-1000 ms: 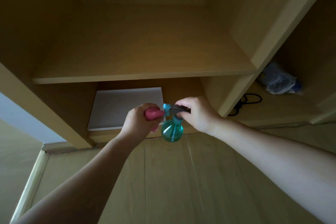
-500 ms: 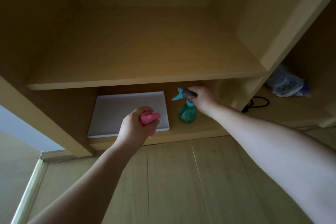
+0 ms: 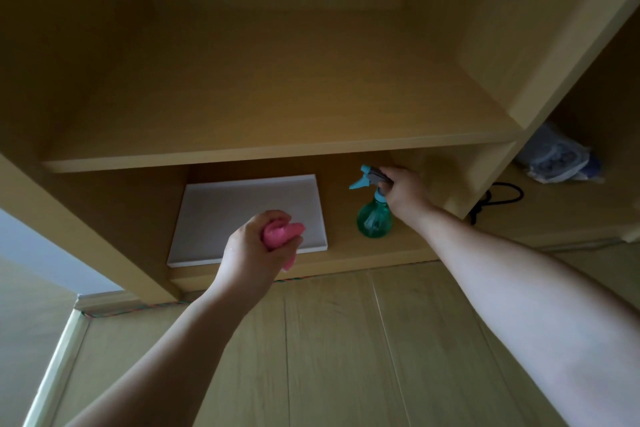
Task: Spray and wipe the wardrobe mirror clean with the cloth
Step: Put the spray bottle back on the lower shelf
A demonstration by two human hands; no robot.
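A teal spray bottle [image 3: 374, 222] with a blue-grey trigger head stands upright on the lowest shelf of the wooden wardrobe [image 3: 277, 156]. My right hand [image 3: 403, 192] grips its head and neck from the right. My left hand [image 3: 258, 250] holds a bunched pink cloth [image 3: 280, 234] in front of the shelf's front edge, left of the bottle. No mirror is in view.
A flat white board [image 3: 249, 215] lies on the lowest shelf, left of the bottle. In the compartment to the right lie a black cable [image 3: 498, 198] and a plastic bag [image 3: 554, 159]. Wooden floor [image 3: 329, 357] stretches below the wardrobe.
My right hand has carried the spray bottle from in front of the wardrobe onto the lowest shelf. My left hand, still holding the cloth, has stayed near the shelf's front edge.
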